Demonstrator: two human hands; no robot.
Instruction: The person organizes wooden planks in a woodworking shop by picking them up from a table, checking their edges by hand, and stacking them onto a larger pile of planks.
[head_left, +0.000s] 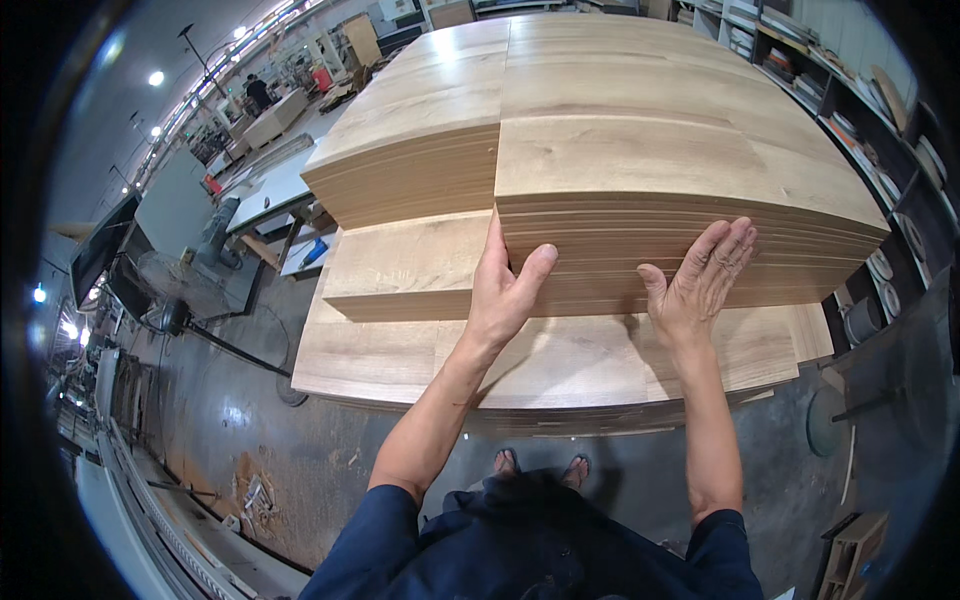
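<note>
Before me rises a stack of light wooden boards (640, 150), its layered front edges facing me. My left hand (505, 280) lies along the stack's left front corner, thumb apart from the fingers; part of the fingers is hidden in the gap beside the stack. With fingers stretched out, my right hand (700, 275) rests its palm against the front edges, right of the middle. To the left stands a second stack of boards (400, 185), with a lower step of boards (410, 260) in front of it. Beneath everything is a wider base of boards (560, 365).
A black-poled fan (175, 315) stands at the left, near a white worktable (275, 190). Shelves (850, 120) holding rolls and flat pieces line the right side. Scraps (258, 500) lie on the floor at lower left. Far back, a person (258, 93) is among machines.
</note>
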